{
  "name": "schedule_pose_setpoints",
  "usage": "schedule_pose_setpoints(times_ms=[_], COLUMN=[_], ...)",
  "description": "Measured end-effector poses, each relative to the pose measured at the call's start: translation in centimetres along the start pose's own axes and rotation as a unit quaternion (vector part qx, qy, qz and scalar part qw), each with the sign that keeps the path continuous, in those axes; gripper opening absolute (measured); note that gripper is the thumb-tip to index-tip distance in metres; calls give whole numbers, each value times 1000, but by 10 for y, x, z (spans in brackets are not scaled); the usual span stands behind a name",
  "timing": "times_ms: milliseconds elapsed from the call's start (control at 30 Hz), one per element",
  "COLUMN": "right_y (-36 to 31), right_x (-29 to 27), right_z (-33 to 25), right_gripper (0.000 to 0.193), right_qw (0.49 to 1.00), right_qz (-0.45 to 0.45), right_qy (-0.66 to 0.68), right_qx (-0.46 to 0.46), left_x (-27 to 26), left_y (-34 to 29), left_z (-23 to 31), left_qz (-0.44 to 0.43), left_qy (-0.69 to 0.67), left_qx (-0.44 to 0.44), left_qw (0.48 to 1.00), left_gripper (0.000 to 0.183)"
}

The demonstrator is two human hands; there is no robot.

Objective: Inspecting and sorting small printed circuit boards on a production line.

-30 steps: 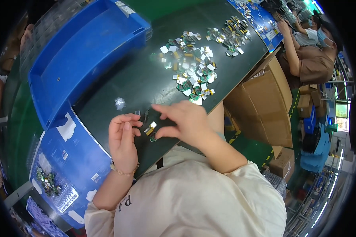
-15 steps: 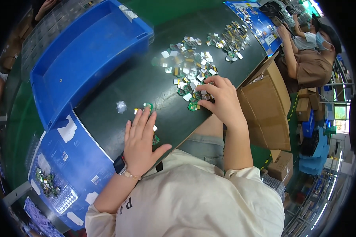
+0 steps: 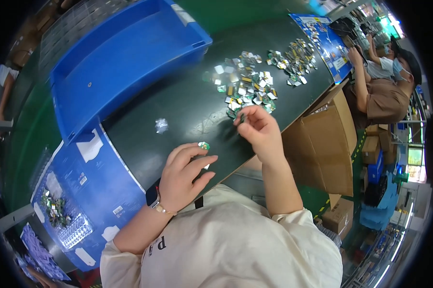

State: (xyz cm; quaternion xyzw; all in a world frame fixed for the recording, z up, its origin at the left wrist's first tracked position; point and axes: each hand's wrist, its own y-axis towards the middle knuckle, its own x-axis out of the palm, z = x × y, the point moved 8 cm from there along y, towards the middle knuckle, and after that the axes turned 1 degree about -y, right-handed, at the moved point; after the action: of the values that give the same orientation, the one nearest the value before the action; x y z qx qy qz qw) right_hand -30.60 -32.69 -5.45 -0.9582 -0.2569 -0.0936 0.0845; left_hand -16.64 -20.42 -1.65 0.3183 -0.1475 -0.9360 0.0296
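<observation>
My right hand [image 3: 260, 134] pinches a small green circuit board [image 3: 242, 118] between thumb and fingers, just off the near edge of a loose pile of boards [image 3: 247, 89]. Many pieces in this pile show silvery-white faces and some yellow. To the left, my left hand [image 3: 185, 170] hovers low over the dark table, its fingers bent and apart. At its fingertips lies another small green board [image 3: 204, 146], and a white piece [image 3: 207, 166] shows between the fingers. A crumpled clear scrap [image 3: 161, 126] rests on the table farther left.
A large blue bin [image 3: 125, 79] stands at the far left. Blue sheeting [image 3: 99, 185] covers the table's left end, with a clear tray [image 3: 75, 233] of boards on it. A second pile [image 3: 300, 60] lies at the far right. An open carton [image 3: 322, 144] stands right; co-workers [image 3: 386, 103] sit beyond.
My right hand has drawn away from the pile with a circuit board in its pinch. My left hand's fingers have bent around the board at their tips. The whole view has shifted slightly.
</observation>
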Motion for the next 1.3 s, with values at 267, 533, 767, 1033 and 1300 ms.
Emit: schedule_pose_setpoints(times_ms=[267, 533, 767, 1033, 1300], right_y=[-12, -14, -19, -17, -14], right_x=[83, 76, 71, 69, 67], right_z=[21, 19, -7, -20, -22], right_gripper=[28, 37, 42, 31, 25], right_qw=[994, 984, 973, 891, 904], right_qz=[-81, -110, -56, -10, 8], right_qy=[-62, -128, -220, -430, -412], right_qx=[40, 55, -38, -145, -114], left_x=[6, 12, 13, 2, 19], left_y=[-20, -26, -27, -29, -27], left_z=[-42, -65, -64, -54, -44], left_qz=[88, 95, 131, 123, 35], left_qy=[-318, -482, -539, -460, -425], left_qx=[-208, -294, -331, -208, -277], left_qw=[921, 820, 763, 854, 861], left_gripper=[41, 21, 22, 13, 17])
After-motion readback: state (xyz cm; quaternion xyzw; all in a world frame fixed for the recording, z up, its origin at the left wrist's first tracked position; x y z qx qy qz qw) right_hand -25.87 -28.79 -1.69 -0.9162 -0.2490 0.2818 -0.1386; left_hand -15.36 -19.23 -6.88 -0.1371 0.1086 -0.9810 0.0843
